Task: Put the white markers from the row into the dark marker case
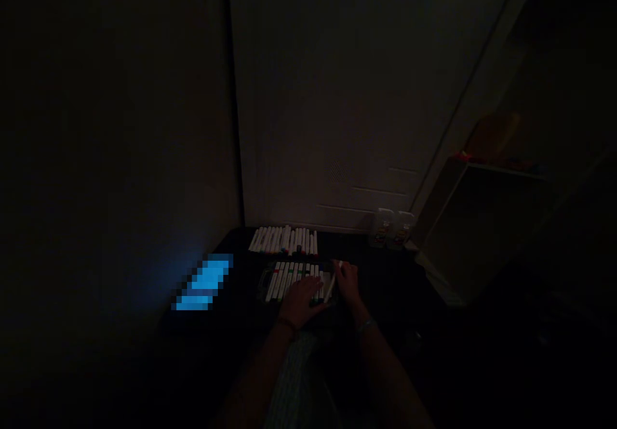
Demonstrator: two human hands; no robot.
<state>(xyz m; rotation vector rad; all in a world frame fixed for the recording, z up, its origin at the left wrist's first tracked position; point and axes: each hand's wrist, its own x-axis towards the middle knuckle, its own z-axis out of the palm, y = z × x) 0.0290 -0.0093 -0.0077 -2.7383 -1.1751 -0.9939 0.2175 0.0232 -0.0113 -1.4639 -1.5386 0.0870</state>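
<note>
In the dim light, several white markers (281, 281) lie side by side in a clear plastic case (264, 281) on a dark table. My left hand (301, 299) rests palm down over the front of this row, fingers stretched out across the markers and the thumb pointing right. At the case's right end, my right hand (348, 280) has its fingers closed around a slanted white marker (330, 288). Part of that marker is hidden by the fingers. Behind the case, a second row of white markers (284, 240) with coloured ends lies on the table.
A glowing blue, pixelated screen (205, 282) lies at the table's left. Two clear packages (380, 228) with printed labels stand at the back right against the pale wall (328, 127). A box-like piece of furniture (482, 217) stands farther right.
</note>
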